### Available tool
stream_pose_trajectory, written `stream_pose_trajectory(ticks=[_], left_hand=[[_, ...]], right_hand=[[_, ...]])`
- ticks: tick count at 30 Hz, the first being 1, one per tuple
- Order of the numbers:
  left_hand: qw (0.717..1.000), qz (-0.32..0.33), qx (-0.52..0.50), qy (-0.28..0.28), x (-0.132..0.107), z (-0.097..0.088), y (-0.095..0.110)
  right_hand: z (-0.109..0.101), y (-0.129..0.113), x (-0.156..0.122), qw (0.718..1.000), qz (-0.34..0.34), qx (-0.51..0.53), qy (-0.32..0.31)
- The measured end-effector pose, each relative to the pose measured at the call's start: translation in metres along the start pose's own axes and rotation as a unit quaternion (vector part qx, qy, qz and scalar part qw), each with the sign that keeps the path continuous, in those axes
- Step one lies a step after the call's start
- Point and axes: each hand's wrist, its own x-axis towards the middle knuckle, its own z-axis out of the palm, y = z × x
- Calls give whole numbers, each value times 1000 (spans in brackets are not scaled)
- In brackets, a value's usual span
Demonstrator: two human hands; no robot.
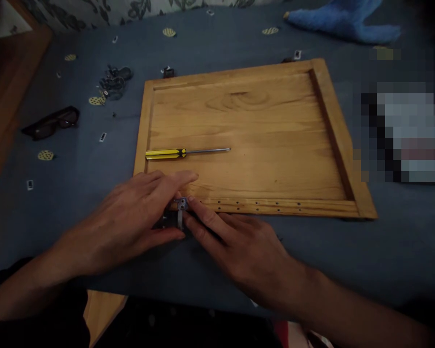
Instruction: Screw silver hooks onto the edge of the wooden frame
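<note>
A framed wooden panel [246,116] lies flat on a blue cloth, with a double row of small dark holes along its near rail. At the left part of that rail sits a small silver metal fitting [182,205] with holes in it and a part hanging below the edge. My left hand [130,222] grips it from the left, thumb below, its other fingers partly hidden. From the right, my right hand [242,246] is closed in on the same fitting with its fingertips. A yellow-and-black screwdriver [170,153] rests on the panel, tip pointing right.
Dark sunglasses [53,123] and a dark tangled bundle [115,82] lie on the patterned blue cloth [82,193] to the left. A blue plush toy [340,21] is at the back right. Wooden furniture [17,96] borders the left side. An area at right is pixelated.
</note>
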Motion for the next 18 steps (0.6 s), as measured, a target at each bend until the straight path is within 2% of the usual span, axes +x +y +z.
stream_pose_trajectory(ticks=[8,18], left_hand=[[1000,0,-5,5,1,1,-1],[1000,11,-12,-3,2,-2,-1]], right_hand=[[0,0,-3,1000,0,6,-9],[1,1,-6,999,4,16,35]])
